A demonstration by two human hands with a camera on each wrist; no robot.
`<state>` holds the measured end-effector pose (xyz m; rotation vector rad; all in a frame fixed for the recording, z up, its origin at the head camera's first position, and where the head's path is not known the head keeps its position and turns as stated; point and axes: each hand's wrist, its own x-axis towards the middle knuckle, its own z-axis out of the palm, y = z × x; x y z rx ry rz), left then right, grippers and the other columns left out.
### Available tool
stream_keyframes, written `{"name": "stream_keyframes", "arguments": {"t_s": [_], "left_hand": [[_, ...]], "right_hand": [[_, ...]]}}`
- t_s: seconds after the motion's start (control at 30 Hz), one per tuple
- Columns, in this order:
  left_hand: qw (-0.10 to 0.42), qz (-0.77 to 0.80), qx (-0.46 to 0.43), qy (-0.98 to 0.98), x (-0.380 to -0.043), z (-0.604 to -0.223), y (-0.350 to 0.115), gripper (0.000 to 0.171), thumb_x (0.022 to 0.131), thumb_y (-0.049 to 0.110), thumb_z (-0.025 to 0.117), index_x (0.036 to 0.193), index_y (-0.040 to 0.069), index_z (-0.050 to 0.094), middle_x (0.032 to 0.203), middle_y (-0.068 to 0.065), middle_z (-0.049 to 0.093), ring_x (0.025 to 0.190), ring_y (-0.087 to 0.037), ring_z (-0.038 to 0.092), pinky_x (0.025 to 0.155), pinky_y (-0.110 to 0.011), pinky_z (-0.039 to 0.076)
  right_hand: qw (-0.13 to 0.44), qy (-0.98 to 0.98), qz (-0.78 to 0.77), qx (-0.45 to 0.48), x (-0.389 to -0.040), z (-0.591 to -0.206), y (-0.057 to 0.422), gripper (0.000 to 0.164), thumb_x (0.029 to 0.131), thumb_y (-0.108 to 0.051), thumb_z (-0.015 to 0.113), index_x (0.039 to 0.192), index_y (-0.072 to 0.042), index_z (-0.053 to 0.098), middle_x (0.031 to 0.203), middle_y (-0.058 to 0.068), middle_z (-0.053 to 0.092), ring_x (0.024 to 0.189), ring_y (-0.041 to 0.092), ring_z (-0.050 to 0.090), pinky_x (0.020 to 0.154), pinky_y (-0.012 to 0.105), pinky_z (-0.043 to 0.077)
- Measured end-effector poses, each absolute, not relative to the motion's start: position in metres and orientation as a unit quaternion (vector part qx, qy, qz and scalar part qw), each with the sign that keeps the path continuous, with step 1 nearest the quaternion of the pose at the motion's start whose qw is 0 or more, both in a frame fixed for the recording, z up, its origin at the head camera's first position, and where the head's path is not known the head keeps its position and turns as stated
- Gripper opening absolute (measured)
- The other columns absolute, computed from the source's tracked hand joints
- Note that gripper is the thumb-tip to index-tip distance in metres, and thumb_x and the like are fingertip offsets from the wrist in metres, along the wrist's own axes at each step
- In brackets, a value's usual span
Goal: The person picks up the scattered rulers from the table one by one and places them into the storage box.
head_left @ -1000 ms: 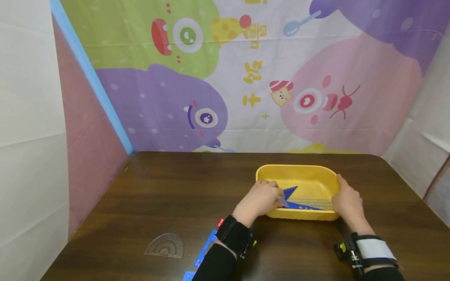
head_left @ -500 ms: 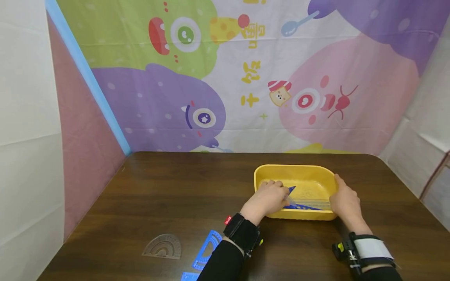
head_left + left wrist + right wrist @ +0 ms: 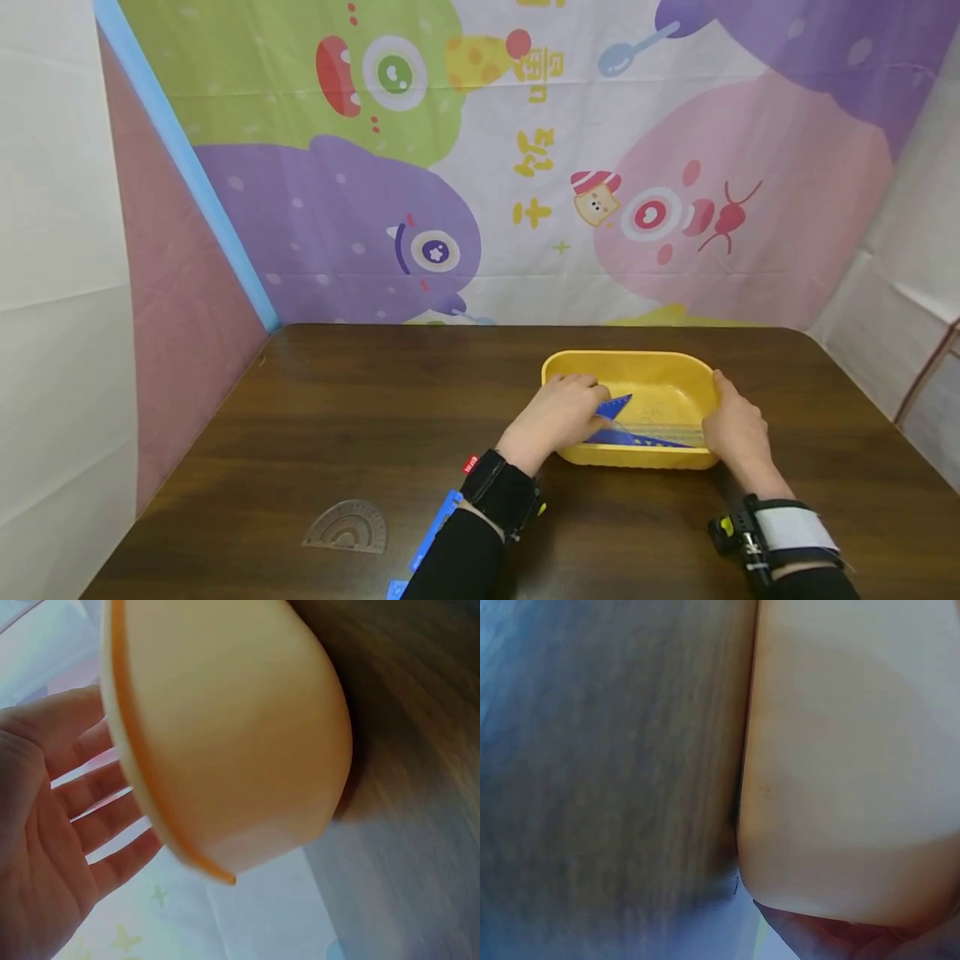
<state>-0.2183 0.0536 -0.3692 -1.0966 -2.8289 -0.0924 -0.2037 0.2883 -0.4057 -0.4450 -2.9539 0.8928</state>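
Note:
A yellow plastic basin (image 3: 633, 457) sits on the table. Inside lie a dark blue set square (image 3: 615, 406), another blue piece with cut-out holes (image 3: 648, 440), and clear ruler-like strips (image 3: 678, 432). My left hand (image 3: 558, 417) reaches over the near left rim, thumb beside the blue pieces. In the left wrist view its fingers (image 3: 105, 821) are spread and pass behind the basin wall (image 3: 232, 742); the fingertips are hidden, so I cannot tell whether they pinch anything. At the basin's right end, my right hand (image 3: 738, 429) grips the rim.
Left of the basin, a clear protractor (image 3: 348, 527) lies on the brown table (image 3: 375, 400). A bright blue set square (image 3: 438, 529) and another blue piece (image 3: 397, 590) are partly covered by the left sleeve. A cartoon-print cloth (image 3: 525, 275) hangs behind the table.
My left hand shifts right inside the basin, then back left, showing more of the blue pieces. The right hand keeps its place at the rim.

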Motion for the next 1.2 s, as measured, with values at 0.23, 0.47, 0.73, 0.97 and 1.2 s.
{"name": "stream_keyframes", "arguments": {"t_s": [0.23, 0.47, 0.73, 0.97, 1.2], "left_hand": [[0.060, -0.020, -0.331, -0.941, -0.210, -0.363, 0.038, 0.030, 0.086, 0.040, 0.058, 0.109, 0.021, 0.064, 0.097, 0.007, 0.062, 0.090, -0.010, 0.055, 0.088, -0.032, 0.038], [0.039, -0.020, -0.293, -0.955, -0.206, -0.357, 0.019, 0.034, 0.085, 0.038, 0.061, 0.113, 0.020, 0.062, 0.105, 0.006, 0.064, 0.095, -0.012, 0.058, 0.086, -0.032, 0.040], [0.050, -0.034, -0.294, -0.954, -0.199, -0.353, 0.000, 0.032, 0.084, 0.032, 0.063, 0.112, 0.016, 0.063, 0.104, 0.001, 0.063, 0.096, -0.013, 0.057, 0.083, -0.033, 0.044], [0.119, -0.018, -0.306, -0.945, -0.192, -0.349, -0.017, 0.023, 0.083, 0.030, 0.064, 0.102, 0.017, 0.065, 0.091, 0.002, 0.061, 0.084, -0.016, 0.060, 0.072, -0.032, 0.045], [0.123, -0.006, -0.304, -0.945, -0.178, -0.345, -0.036, 0.027, 0.081, 0.031, 0.066, 0.104, 0.017, 0.064, 0.097, 0.002, 0.060, 0.086, -0.017, 0.060, 0.075, -0.032, 0.046]], "right_hand": [[0.014, -0.949, 0.284, -0.138, -0.204, -0.407, 0.289, 0.070, 0.083, 0.002, 0.038, 0.145, -0.001, 0.006, 0.136, 0.036, 0.026, 0.101, 0.045, 0.040, 0.090, 0.061, 0.033], [0.009, -0.948, 0.286, -0.138, -0.204, -0.406, 0.288, 0.069, 0.084, 0.003, 0.038, 0.144, 0.000, 0.005, 0.137, 0.037, 0.025, 0.098, 0.045, 0.039, 0.090, 0.061, 0.033], [0.009, -0.946, 0.291, -0.142, -0.203, -0.406, 0.288, 0.070, 0.083, 0.003, 0.038, 0.144, 0.000, 0.004, 0.137, 0.037, 0.024, 0.099, 0.046, 0.040, 0.091, 0.062, 0.032], [0.006, -0.945, 0.292, -0.145, -0.201, -0.405, 0.289, 0.071, 0.083, 0.003, 0.039, 0.144, 0.000, 0.003, 0.137, 0.037, 0.024, 0.096, 0.044, 0.039, 0.089, 0.061, 0.034], [0.002, -0.945, 0.295, -0.143, -0.201, -0.405, 0.288, 0.071, 0.083, 0.003, 0.039, 0.144, 0.000, 0.003, 0.137, 0.037, 0.023, 0.096, 0.045, 0.038, 0.089, 0.061, 0.034]]}}
